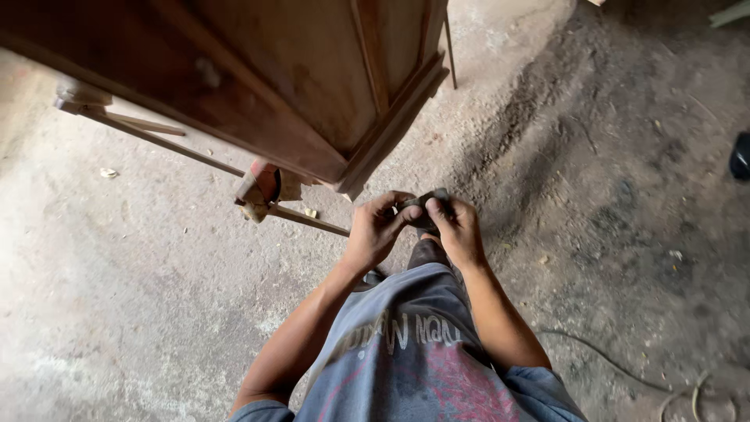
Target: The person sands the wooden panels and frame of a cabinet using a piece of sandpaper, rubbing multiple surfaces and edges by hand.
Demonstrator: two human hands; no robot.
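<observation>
Both hands are up in front of the body, working one small dark object (428, 205), probably a folded scrap of sandpaper or abrasive pad, too small and shadowed to be sure. Left hand (373, 230): grip clenched on the near-left edge, thumb on top. Right hand (459, 231): grip pinching the right side, fingers curled over it. The object sits between the two sets of fingertips, held in the air just below the lower corner of the dark wooden cabinet (312, 86), apart from it. My read on handling: light, thin and flexible, bends rather than breaks, and a gritty face wouldn't slip. Best held by opposite edges with thumb over fingers, as now. The cabinet rests tilted on a thin metal-framed stand (258, 191) over a dusty concrete floor (117, 258). A cord (625, 371) lies on the floor, lower right.
</observation>
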